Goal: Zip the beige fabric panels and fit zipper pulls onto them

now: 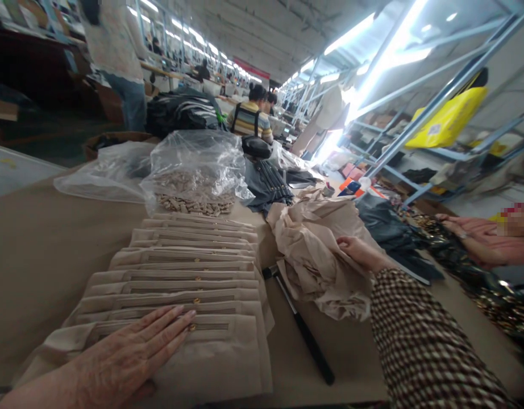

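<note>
1. On the broad brown table [44,244], you have one row of overlapping beige cloth panels [206,369], too tightly layered to count surely.
2. Each visible zip runs straight across its panel; several show small gold-coloured metal pulls [192,328].
3. Your left hand [129,347] lies flat on the nearest panels, fingers together.
4. Your right hand [360,253] touches one crumpled beige cloth heap [304,238], fingers bent; whether they pinch it, I cannot tell.
5. One black-handled metal hammer [304,329] lies between row and heap.
</note>
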Action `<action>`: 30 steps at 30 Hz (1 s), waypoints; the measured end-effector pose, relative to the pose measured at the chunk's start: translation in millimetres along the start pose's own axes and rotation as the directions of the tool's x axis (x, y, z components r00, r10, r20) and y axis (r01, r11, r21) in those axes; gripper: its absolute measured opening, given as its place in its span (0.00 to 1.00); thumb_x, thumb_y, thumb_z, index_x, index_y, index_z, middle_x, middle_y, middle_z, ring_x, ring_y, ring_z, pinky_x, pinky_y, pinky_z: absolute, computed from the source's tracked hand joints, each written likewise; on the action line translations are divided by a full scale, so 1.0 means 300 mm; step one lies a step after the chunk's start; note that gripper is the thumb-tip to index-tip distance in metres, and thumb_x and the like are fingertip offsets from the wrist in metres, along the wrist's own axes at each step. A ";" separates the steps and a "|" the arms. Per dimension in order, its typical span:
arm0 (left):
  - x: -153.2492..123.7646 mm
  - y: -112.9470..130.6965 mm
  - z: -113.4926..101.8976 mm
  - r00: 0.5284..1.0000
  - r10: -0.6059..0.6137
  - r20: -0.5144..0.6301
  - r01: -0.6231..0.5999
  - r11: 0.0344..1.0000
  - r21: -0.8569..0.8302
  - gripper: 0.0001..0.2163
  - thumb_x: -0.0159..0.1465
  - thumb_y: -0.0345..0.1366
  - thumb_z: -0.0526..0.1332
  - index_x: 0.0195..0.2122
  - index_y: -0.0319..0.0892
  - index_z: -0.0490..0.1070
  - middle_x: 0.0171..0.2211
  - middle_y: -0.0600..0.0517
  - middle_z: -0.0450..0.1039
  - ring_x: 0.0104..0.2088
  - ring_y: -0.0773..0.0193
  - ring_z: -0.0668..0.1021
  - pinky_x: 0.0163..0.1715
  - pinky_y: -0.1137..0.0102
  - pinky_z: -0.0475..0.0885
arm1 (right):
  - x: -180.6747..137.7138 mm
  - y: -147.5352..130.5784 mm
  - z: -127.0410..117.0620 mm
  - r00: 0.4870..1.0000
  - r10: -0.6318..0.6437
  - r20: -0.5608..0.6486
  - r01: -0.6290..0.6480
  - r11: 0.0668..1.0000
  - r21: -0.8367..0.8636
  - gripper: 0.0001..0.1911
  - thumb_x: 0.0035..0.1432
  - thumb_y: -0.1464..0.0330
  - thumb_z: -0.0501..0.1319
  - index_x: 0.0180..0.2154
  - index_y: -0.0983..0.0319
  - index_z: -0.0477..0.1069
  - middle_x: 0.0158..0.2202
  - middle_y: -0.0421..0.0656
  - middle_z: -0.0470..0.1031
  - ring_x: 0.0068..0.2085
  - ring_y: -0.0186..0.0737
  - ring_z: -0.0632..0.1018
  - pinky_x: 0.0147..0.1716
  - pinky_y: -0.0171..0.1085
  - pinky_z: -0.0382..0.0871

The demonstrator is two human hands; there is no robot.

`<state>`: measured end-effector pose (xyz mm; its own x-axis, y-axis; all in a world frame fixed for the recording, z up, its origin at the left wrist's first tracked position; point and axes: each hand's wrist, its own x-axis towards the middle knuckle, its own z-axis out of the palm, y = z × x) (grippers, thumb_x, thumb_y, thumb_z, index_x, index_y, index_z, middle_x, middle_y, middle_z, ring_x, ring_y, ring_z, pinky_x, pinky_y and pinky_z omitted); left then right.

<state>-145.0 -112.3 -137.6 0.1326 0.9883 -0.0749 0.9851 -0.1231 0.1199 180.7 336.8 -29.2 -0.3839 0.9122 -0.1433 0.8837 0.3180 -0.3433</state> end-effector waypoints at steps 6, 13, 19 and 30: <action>0.001 0.009 -0.044 0.996 0.091 -0.004 -0.091 0.996 -0.017 0.40 0.51 0.19 0.54 0.66 0.51 0.55 0.67 0.51 0.51 0.66 0.53 0.62 0.62 0.57 0.62 | 0.035 -0.018 0.018 0.998 -0.009 -0.069 -0.007 0.975 -0.223 0.05 0.54 0.68 0.63 0.32 0.62 0.77 0.30 0.45 0.77 0.31 0.37 0.75 0.30 0.35 0.65; 0.014 0.020 -0.064 0.999 0.042 -0.008 -0.043 0.988 -0.148 0.30 0.60 0.32 0.60 0.65 0.50 0.60 0.66 0.51 0.56 0.66 0.53 0.62 0.66 0.58 0.58 | 0.028 -0.037 0.005 0.992 -0.024 -0.120 -0.009 0.964 -0.264 0.05 0.54 0.68 0.63 0.28 0.63 0.75 0.24 0.41 0.75 0.25 0.36 0.74 0.26 0.35 0.64; 0.024 0.027 -0.111 0.990 0.076 -0.121 -0.088 0.991 -0.100 0.27 0.59 0.32 0.59 0.61 0.49 0.67 0.66 0.52 0.59 0.65 0.54 0.64 0.64 0.59 0.60 | -0.037 -0.088 -0.163 0.916 -0.207 -0.342 0.085 0.937 -0.340 0.08 0.56 0.67 0.58 0.30 0.62 0.75 0.30 0.48 0.77 0.31 0.42 0.76 0.29 0.37 0.64; 0.182 0.036 -0.480 0.732 0.323 -0.600 -0.309 0.942 0.130 0.14 0.67 0.27 0.51 0.43 0.40 0.76 0.50 0.47 0.76 0.56 0.59 0.73 0.60 0.63 0.68 | -0.345 -0.449 -0.387 0.635 -0.640 -0.434 0.214 0.684 -0.697 0.15 0.67 0.61 0.47 0.40 0.60 0.69 0.40 0.59 0.73 0.49 0.63 0.73 0.48 0.55 0.63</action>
<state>-142.9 -46.8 2.2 0.3495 0.7373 0.5782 0.9014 -0.4330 0.0073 132.4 229.5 139.8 -0.6930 0.4876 0.5310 0.7093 0.5928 0.3813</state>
